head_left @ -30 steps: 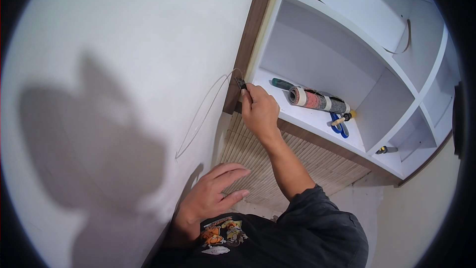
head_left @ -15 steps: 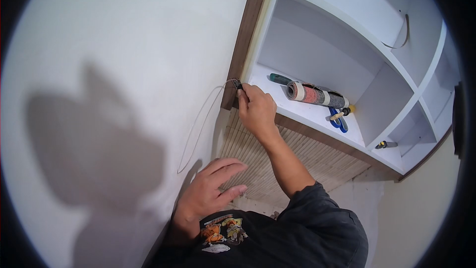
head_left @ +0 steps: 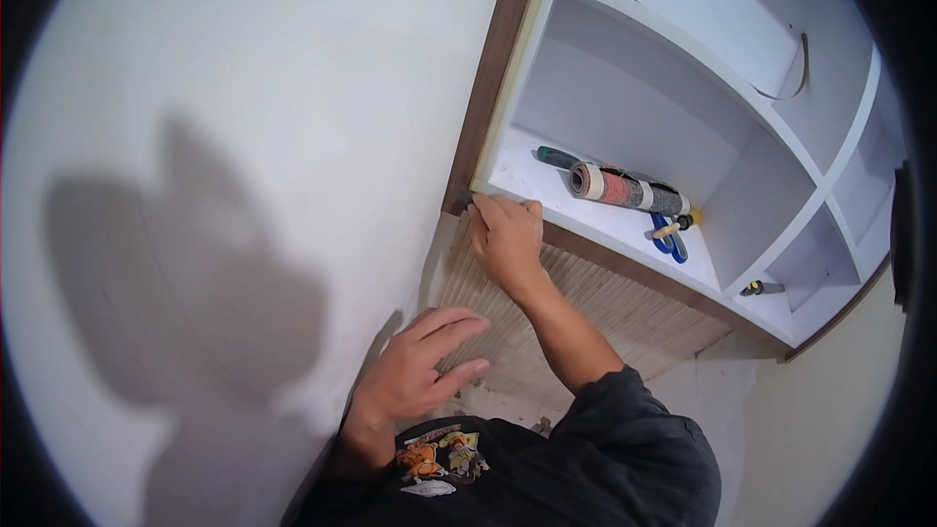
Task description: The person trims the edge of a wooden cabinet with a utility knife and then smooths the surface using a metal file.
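Note:
My right hand [head_left: 509, 242] is at the lower left corner of the white shelf unit [head_left: 639, 242], fingers closed against its brown edge strip [head_left: 476, 141]. A small dark bit shows at the fingertips; what they pinch is too small to make out. Lower down, beside the wall, my left hand [head_left: 418, 363] has its fingers apart and holds nothing.
In the nearest compartment lie a rolled striped cloth [head_left: 625, 189], a green-handled tool [head_left: 556, 157], blue-handled scissors [head_left: 669, 239] and a yellow-and-black tool [head_left: 689, 220]. Another small tool [head_left: 762, 288] lies in the right compartment. The white wall [head_left: 244, 59] fills the left side.
My right hand has moved slightly down along the corner, and the dark object it held is mostly hidden. The thin loop hanging from it has gone from view. My left hand has hardly moved.

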Tool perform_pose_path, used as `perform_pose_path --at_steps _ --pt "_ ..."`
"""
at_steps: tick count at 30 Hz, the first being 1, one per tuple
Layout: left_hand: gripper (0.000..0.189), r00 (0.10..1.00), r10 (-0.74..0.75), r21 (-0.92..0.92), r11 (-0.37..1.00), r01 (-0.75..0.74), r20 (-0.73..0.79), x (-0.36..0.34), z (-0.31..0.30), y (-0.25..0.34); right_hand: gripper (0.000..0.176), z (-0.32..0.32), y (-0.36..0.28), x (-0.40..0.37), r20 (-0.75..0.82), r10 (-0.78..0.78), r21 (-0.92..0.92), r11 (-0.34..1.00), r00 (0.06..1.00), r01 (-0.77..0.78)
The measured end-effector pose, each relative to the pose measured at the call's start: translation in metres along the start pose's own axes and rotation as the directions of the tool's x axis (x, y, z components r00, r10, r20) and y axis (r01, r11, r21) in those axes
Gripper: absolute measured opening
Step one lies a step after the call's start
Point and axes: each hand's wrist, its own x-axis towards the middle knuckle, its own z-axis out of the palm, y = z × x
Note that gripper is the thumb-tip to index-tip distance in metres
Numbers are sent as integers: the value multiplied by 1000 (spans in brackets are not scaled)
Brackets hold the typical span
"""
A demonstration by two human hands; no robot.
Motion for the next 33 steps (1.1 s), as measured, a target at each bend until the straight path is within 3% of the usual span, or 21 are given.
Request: perform_pose_path --at_steps 2,5,8,11,15,17,20,23,29,33 --pt "39 1000 9 24 1000 -9 -4 4 1 -1 11 -7 1 -7 -89 -61 60 996 994 66" --pt "35 1000 21 84 996 -23 23 6 4 -8 13 -29 8 -21 6 31 191 981 1000 -32" --pt "34 985 -163 70 985 159 51 8 8 -7 12 -60 16 -32 -1 83 290 954 997 -79" --pt "41 988 -140 180 976 126 66 4 12 -29 10 -93 33 -40 -27 199 392 904 980 -173" --pt "62 974 -219 15 975 221 -60 10 32 -48 11 -125 52 -48 87 347 594 734 934 -328" --pt "74 955 -239 -89 970 227 -173 22 52 -58 12 -125 60 -51 126 320 640 697 939 -323" --pt "85 924 -238 111 953 282 -298 70 59 -42 13 -129 66 -56 138 295 675 670 945 -308" --pt "90 890 -288 342 846 410 -355 113 51 -30 13 -136 80 -53 118 292 704 650 949 -287" --pt "93 876 -313 539 696 474 -366 136 65 -45 13 -145 109 -55 97 302 757 597 948 -267" --pt "94 852 -321 556 653 515 -413 141 75 -46 13 -145 117 -56 99 270 774 585 958 -245"
